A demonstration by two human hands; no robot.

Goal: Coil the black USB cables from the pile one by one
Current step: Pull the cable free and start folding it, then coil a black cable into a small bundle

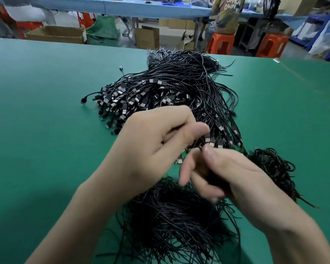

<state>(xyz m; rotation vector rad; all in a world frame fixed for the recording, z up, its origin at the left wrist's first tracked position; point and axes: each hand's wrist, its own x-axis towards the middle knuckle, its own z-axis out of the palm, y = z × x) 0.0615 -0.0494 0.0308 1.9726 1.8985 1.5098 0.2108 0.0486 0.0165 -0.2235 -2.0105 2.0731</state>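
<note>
A big pile of black USB cables (168, 92) with silver plugs lies on the green table (46, 121), stretching toward the far edge. My left hand (151, 147) hovers over the pile's near end with fingers curled, a dark cable strand showing between them. My right hand (223, 174) is just right of it, blurred, its fingers curled round a small black cable bundle (215, 180). Both hands nearly touch above the plugs. A loose heap of thin black strands (171, 216) lies under my wrists.
A clump of coiled black cables (274, 166) sits at the right of my right hand. One stray plug (120, 68) lies alone on the table at the far left of the pile. Beyond the table are cardboard boxes, orange stools and a seated person.
</note>
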